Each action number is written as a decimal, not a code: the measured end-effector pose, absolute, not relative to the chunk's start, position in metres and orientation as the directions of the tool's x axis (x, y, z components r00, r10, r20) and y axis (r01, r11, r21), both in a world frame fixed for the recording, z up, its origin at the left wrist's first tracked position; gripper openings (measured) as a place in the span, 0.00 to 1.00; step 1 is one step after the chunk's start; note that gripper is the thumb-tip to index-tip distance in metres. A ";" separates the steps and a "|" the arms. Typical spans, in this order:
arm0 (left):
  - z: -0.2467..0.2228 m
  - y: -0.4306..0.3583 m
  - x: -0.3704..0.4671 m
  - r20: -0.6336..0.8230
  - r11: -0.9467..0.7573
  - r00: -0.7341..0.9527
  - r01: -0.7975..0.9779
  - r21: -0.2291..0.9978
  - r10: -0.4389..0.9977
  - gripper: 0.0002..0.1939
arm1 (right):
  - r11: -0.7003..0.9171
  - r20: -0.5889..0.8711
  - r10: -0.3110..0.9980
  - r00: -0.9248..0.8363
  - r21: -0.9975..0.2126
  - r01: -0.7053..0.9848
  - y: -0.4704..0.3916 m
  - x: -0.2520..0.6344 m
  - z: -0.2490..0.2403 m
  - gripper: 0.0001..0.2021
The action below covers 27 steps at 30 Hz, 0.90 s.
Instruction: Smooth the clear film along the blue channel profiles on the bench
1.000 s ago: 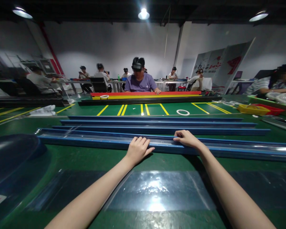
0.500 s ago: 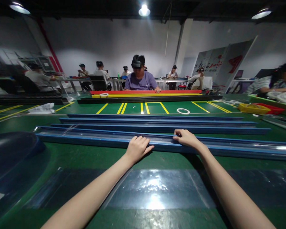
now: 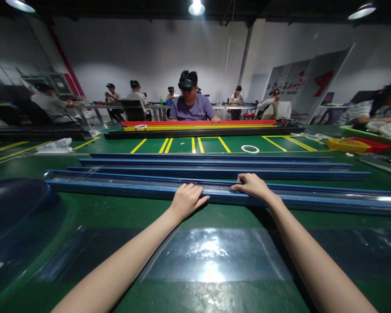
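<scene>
Across the green desk [image 3: 94,209] lies the front blue channel [image 3: 221,199], the left hand [image 3: 187,201] gripping its near wall, the right hand [image 3: 253,187] pinching its far rim — uneven pulling could twist it, and a push away could knock the neighbouring channel [image 3: 296,174] behind.

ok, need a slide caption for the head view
Left hand and right hand on the nearest blue channel, a clear sheet lying closer on the green tabletop.

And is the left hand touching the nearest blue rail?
Touching: in the head view, the left hand lies over the near edge of the rail.
</scene>
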<state>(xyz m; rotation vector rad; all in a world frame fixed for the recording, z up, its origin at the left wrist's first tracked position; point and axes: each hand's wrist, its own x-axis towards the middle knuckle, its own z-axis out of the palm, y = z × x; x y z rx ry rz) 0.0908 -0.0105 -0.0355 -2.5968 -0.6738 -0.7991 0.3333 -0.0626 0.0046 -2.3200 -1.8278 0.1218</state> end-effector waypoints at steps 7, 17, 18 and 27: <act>-0.034 -0.009 0.091 0.586 -0.829 0.737 0.526 -0.187 0.336 0.18 | -0.223 0.063 0.969 0.237 -0.182 0.958 -0.063 0.333 0.004 0.15; -0.033 -0.008 0.090 0.546 -0.827 0.751 0.534 -0.176 0.370 0.19 | -0.221 0.065 0.969 0.237 -0.186 0.957 -0.063 0.334 0.003 0.15; -0.033 -0.008 0.091 0.545 -0.827 0.753 0.534 -0.175 0.370 0.19 | -0.221 0.065 0.969 0.237 -0.186 0.957 -0.062 0.334 0.002 0.15; -0.031 -0.008 0.091 0.522 -0.822 0.764 0.537 -0.191 0.378 0.18 | -0.215 0.064 0.971 0.231 -0.186 0.959 -0.064 0.334 0.002 0.15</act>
